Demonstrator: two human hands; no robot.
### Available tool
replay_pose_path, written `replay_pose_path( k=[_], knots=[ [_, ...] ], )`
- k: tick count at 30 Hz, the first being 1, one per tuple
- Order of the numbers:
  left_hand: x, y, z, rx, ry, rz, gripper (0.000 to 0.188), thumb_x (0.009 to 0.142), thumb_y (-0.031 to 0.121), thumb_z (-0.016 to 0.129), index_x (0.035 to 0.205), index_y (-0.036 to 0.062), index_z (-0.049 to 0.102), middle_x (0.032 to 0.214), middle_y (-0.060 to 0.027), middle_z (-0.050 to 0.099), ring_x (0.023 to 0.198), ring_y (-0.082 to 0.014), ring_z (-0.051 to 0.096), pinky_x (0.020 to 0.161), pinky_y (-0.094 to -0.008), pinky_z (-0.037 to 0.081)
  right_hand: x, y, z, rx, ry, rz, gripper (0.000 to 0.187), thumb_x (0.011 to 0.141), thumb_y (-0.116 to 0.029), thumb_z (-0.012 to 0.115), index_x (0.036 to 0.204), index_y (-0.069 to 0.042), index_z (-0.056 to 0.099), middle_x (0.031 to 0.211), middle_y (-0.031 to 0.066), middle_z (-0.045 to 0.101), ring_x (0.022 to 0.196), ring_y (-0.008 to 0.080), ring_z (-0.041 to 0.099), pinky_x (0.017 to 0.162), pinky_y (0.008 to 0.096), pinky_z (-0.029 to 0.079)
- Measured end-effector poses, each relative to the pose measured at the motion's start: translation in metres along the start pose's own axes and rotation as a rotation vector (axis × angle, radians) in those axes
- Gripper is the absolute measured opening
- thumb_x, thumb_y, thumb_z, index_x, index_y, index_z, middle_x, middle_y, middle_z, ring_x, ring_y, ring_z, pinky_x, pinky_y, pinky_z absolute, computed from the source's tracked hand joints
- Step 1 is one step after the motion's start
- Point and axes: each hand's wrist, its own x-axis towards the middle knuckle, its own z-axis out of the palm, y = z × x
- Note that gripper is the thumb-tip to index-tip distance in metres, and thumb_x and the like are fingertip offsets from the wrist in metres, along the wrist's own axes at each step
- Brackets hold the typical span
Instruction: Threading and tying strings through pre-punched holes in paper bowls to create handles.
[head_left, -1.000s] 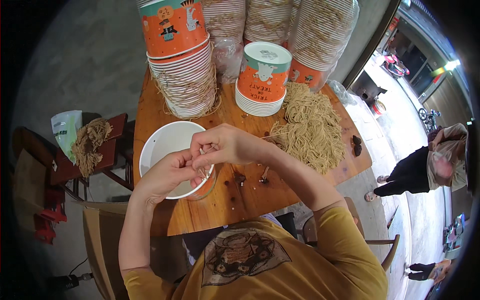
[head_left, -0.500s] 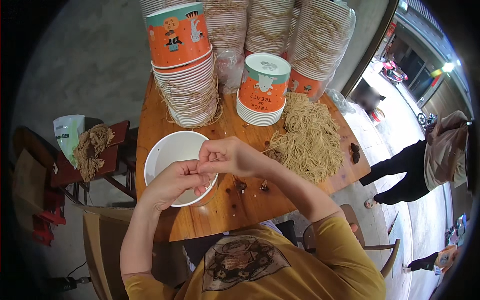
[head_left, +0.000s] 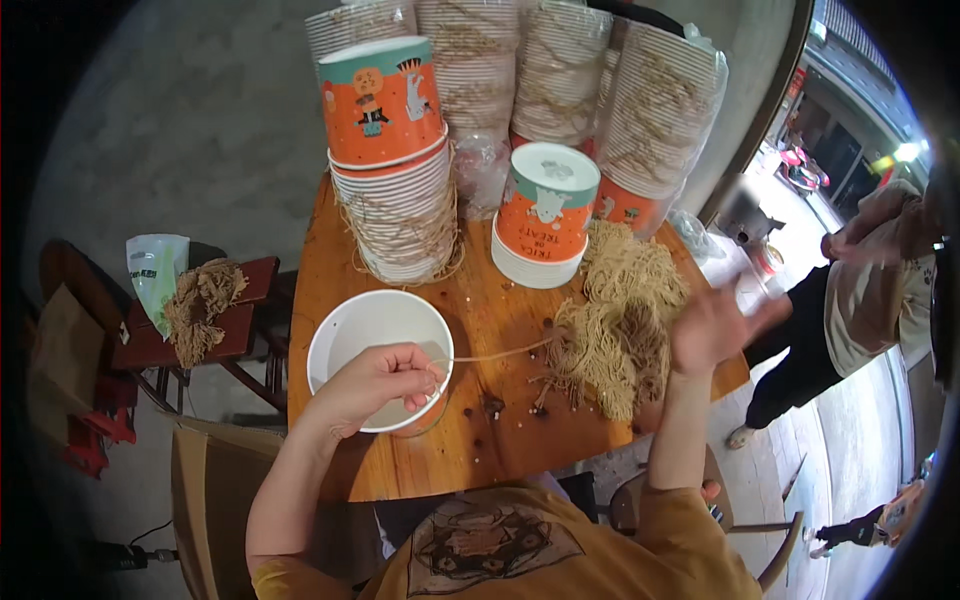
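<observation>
Probably light and dentable, the round white paper bucket [head_left: 360, 328] on the wooden bench [head_left: 480, 450] suits a rim grip; left hand [head_left: 385, 385] pinches soft-looking tan cord [head_left: 500, 354] there, right hand [head_left: 720, 332] spread, apart

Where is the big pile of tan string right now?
In the head view, the pile of string lies on the right side of the wooden table, below and right of the short bucket stack, just left of the right hand.
</observation>
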Motion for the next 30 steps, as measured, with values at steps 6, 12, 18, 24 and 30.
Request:
replay_pose_path(
  k=[6, 12, 18, 24, 30],
  knots=[
    [-0.001, -0.003, -0.001, 0.03, 0.024, -0.007, 0.01, 0.086, 0.011, 0.061, 0.091, 0.0018, 0.062, 0.079, 0.0003, 0.059, 0.069, -0.0069, 0.053, 0.065, -0.0203, 0.044, 0.083, -0.012, 0.066, -0.064, -0.455, 0.082, 0.04, 0.092, -0.039, 0.053, 0.115, -0.008, 0.061, 0.096, 0.0095, 0.066, 0.083, 0.0263, 0.063, 0.076, 0.0385, 0.05],
    [0.01, -0.001, -0.004, 0.042, 0.003, 0.007, 0.012, 0.087, 0.012, 0.06, 0.093, 0.0022, 0.062, 0.078, 0.0003, 0.059, 0.068, -0.007, 0.054, 0.064, -0.0207, 0.045, 0.033, -0.032, 0.058, -0.225, 0.035, -0.245, 0.046, 0.093, -0.032, 0.05, 0.133, -0.01, 0.046, 0.133, 0.0019, 0.051, 0.114, 0.0242, 0.053, 0.103, 0.0399, 0.035],
    [0.016, 0.004, -0.001, 0.017, 0.049, -0.024, 0.01, 0.087, 0.009, 0.061, 0.093, 0.0004, 0.062, 0.08, -0.0011, 0.06, 0.068, -0.007, 0.054, 0.066, -0.0204, 0.044, 0.054, -0.005, 0.069, -0.127, -0.535, -0.094, 0.029, 0.096, -0.002, 0.034, 0.109, 0.008, 0.058, 0.112, 0.0263, 0.057, 0.102, 0.0328, 0.06, 0.086, 0.0407, 0.05],
    [0.02, 0.004, 0.005, 0.021, 0.042, -0.006, 0.011, 0.088, 0.013, 0.061, 0.092, 0.0037, 0.061, 0.082, 0.0001, 0.059, 0.07, -0.0068, 0.054, 0.066, -0.0209, 0.046, 0.079, 0.021, 0.06, -0.017, -0.834, 0.142, 0.03, 0.094, -0.004, 0.036, 0.114, 0.003, 0.058, 0.109, 0.0227, 0.059, 0.088, 0.0349, 0.064, 0.074, 0.042, 0.053],
    [0.021, 0.0, 0.006, 0.015, 0.058, 0.02, 0.009, 0.089, 0.011, 0.059, 0.092, 0.0033, 0.061, 0.082, -0.0001, 0.059, 0.069, -0.0065, 0.053, 0.065, -0.0207, 0.045, 0.052, 0.125, 0.008, -1.14, 0.593, 0.525, 0.036, 0.075, -0.012, 0.076, 0.103, -0.001, 0.056, 0.089, 0.0045, 0.06, 0.079, 0.0138, 0.06, 0.069, 0.0257, 0.049]
  ],
)
